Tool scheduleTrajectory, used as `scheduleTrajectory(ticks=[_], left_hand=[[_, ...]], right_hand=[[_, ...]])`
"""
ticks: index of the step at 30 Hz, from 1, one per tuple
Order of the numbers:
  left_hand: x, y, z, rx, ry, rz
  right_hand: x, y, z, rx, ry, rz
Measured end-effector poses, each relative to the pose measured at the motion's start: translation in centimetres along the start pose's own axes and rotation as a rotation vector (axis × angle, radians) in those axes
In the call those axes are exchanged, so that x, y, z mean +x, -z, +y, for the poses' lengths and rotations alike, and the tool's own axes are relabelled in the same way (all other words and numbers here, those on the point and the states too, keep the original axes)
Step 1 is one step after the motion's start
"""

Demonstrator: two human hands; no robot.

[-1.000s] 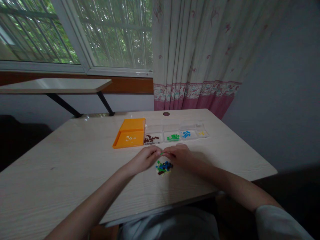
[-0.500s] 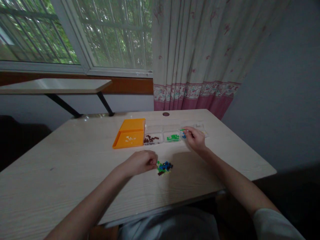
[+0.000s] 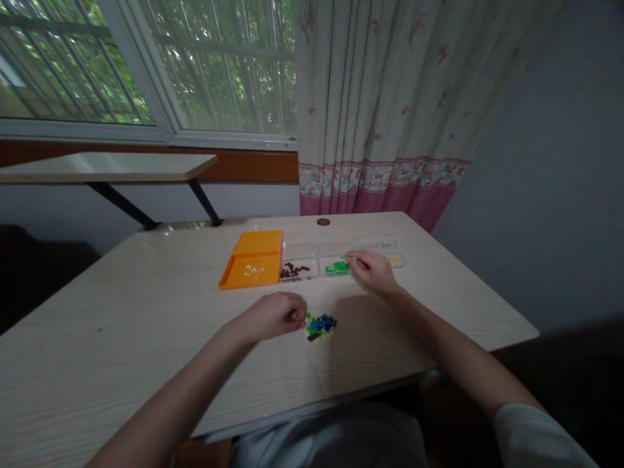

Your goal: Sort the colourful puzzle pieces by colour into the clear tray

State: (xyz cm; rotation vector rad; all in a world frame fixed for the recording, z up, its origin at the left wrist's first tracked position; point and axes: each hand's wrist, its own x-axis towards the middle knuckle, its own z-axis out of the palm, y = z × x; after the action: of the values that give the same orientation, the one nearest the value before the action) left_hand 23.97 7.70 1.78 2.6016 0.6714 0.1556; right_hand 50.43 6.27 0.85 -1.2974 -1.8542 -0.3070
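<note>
My right hand (image 3: 374, 272) is over the clear boxes, its thumb and fingers pinched on a small green piece (image 3: 344, 257) that sticks out at the fingertips. Beneath and left of it lie green pieces (image 3: 335, 268) in a clear box. My left hand (image 3: 279, 316) rests on the table with its fingers curled closed; what they hold, if anything, is hidden. Just right of those fingers lies a mixed pile of small blue, green, brown and pale yellow pieces (image 3: 322, 325).
An orange box (image 3: 252, 244) stands open at left with small white pieces (image 3: 253, 270) in its front half. Beside it, a clear box holds brown pieces (image 3: 294, 270). Yellow pieces (image 3: 394, 260) show right of my right hand. A raised shelf (image 3: 107, 168) stands at back left.
My right hand has moved left a little with the green piece, from the blue pieces' box towards the green ones. My left hand and the mixed pile have stayed put.
</note>
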Motion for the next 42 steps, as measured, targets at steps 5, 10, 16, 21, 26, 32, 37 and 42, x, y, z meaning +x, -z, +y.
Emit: scheduleTrajectory(ticks=[5,10,16,21,26,32,37,42], left_hand=[[-0.1,0.2,-0.1,-0.022,-0.023,0.012],[0.1,0.1,-0.3,-0.036,-0.019,0.075],[0.6,-0.1,0.3,-0.117,0.002,0.315],[0.8,-0.3,0.9,-0.139,-0.004,0.376],[0.9,-0.4,1.1,-0.177,-0.008,0.357],[0.9,-0.5,1.0,-0.176,-0.016,0.354],[0.7,0.0,0.6,-0.157,-0.003,0.376],[0.4,0.4,0.1,-0.078,-0.024,0.236]], right_hand=[[-0.2,-1.2,0.9,-0.065,-0.127,-0.182],[-0.3,-1.7,0.3,-0.086,-0.155,-0.325],[-1.6,-1.8,-3.7,0.174,0.121,-0.383],[-2.6,-1.9,-5.5,0.185,0.151,-0.437],[-2.5,-1.7,-5.6,0.143,0.127,-0.421],[-2.5,-1.7,-5.6,0.158,0.164,-0.376],[-1.8,-1.2,-4.6,0.200,0.201,-0.197],[-0.8,-0.4,-2.9,0.192,0.108,0.037]])
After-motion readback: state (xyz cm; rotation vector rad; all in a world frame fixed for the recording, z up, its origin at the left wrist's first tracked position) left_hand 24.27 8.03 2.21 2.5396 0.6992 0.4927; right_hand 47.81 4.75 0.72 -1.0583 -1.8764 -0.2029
